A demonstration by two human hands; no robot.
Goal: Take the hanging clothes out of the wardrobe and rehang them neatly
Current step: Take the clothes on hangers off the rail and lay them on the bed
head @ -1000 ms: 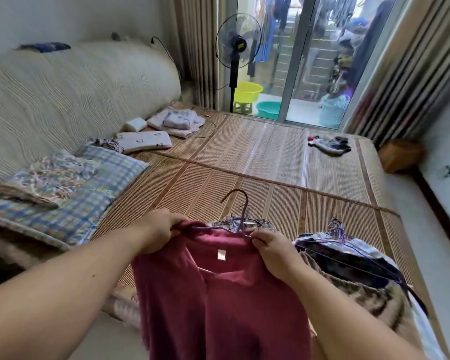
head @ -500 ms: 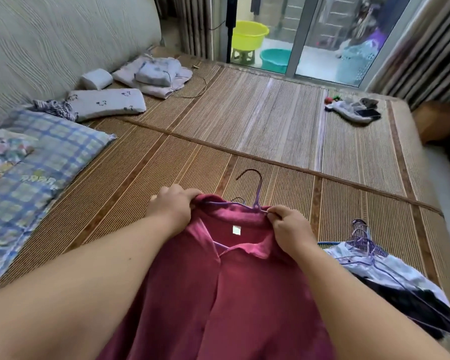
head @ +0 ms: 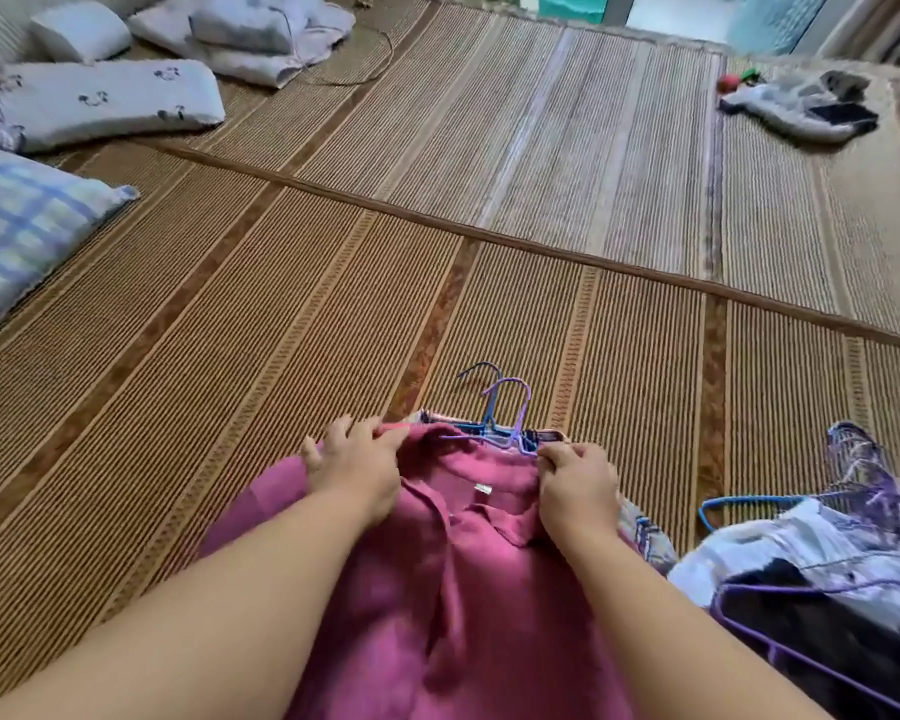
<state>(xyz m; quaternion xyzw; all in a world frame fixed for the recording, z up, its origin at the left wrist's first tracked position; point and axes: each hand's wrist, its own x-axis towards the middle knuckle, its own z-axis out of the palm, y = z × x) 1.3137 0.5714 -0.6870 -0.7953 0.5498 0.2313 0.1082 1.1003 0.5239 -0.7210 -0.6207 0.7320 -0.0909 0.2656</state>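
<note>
Head view: left hand point(head: 355, 470) and right hand point(head: 578, 486) pinch soft magenta shirt point(head: 463, 595) over ribbed mat point(head: 281, 304).

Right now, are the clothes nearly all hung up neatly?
Not yet. Done: clothes lie out on the mat. In hand: the left hand and right hand grip the pink shirt near the purple hanger. Left: the pile beside it; no wardrobe shows.

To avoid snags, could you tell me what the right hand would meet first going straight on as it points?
Probably the purple hanger hook just beyond the right hand, which grips the maroon shirt at its collar; past it, only woven mat.
</note>
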